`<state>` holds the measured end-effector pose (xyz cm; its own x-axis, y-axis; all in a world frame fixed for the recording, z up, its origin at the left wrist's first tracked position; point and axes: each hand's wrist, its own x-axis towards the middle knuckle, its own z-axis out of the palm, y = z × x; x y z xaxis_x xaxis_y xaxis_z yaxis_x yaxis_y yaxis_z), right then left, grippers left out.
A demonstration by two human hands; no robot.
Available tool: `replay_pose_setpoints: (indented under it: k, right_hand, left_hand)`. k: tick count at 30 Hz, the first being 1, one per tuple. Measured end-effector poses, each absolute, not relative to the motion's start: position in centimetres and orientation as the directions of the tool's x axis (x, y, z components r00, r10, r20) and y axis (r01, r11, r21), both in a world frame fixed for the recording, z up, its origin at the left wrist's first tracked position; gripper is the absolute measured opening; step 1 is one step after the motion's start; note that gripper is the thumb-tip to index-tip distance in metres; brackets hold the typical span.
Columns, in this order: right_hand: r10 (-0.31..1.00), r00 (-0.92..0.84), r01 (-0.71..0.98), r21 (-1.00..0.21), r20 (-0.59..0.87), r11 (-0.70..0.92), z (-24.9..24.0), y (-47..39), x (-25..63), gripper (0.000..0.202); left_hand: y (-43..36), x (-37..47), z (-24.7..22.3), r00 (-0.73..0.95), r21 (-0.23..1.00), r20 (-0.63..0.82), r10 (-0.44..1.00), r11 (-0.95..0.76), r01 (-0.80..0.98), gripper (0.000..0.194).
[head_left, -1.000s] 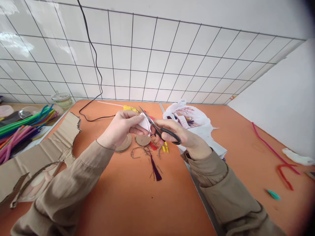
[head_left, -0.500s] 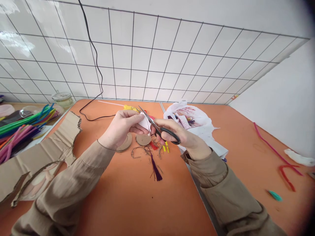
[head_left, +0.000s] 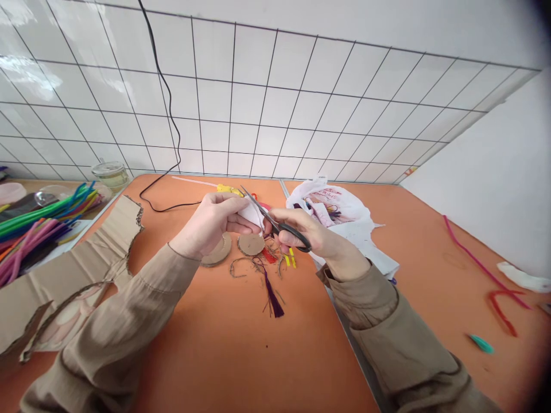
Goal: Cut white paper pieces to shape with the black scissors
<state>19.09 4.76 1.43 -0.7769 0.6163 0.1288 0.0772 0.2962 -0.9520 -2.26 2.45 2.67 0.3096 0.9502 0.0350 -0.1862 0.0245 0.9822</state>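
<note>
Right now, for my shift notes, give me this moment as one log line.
left hand: holds white piece | right hand: holds scissors | tassel: on table

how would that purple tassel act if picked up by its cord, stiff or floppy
The purple tassel would probably hang limp, since its threads look fine and loose at the wide end. It's likely light, being slender. Its thin cord, lying curved, should bend easily.

Black-handled scissors (head_left: 267, 215) slant away leftward — metal blades at the edge of a white piece (head_left: 251, 214).
</note>
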Motion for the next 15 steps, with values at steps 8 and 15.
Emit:
replay_pose_setpoints:
  k: [8,15]
  right_hand:
    - [0.586,-0.799,0.056,-0.954,0.135,0.295,1.44,4.74,19.10,0.054]
    - [0.584,-0.805,0.084,-0.953,0.108,0.292,1.79,4.43,19.03,0.055]
  left_hand:
    - [2.33,-1.96,2.52,0.302,0.989,0.051,0.952,-0.005,-0.151,0.027]
    - [2.23,-1.80,2.48,0.284,0.993,0.070,0.956,-0.040,-0.110,0.027]
